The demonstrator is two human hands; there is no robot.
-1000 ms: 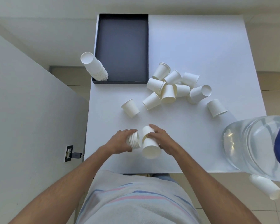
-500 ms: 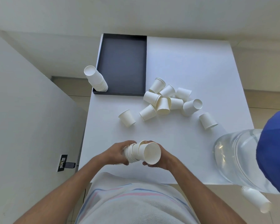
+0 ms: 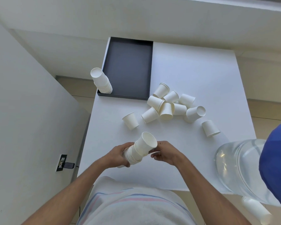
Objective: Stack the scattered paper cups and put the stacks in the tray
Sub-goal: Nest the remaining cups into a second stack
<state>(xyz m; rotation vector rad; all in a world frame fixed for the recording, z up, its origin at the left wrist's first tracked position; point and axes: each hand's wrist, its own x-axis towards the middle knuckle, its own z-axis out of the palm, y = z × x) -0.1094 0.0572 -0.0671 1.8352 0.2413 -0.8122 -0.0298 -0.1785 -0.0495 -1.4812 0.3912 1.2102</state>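
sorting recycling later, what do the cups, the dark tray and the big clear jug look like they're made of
Cups: matte white paper, judging by the rolled rims and thin walls.
Tray: dark grey, matte, thin straight walls; plastic or coated board, unclear.
Jug: clear glossy plastic probably, with see-through ribbed walls and highlights.

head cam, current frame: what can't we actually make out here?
- Cup count in the held stack: head view, rims too close and blurred; left hand covers its base.
- Right hand grip: stack hides the fingertips.
- Cup pile: overlapping cups hide some.
- Water bottle: blue cap and frame edge cut it off.
- Stack in the tray: count unreadable, too small.
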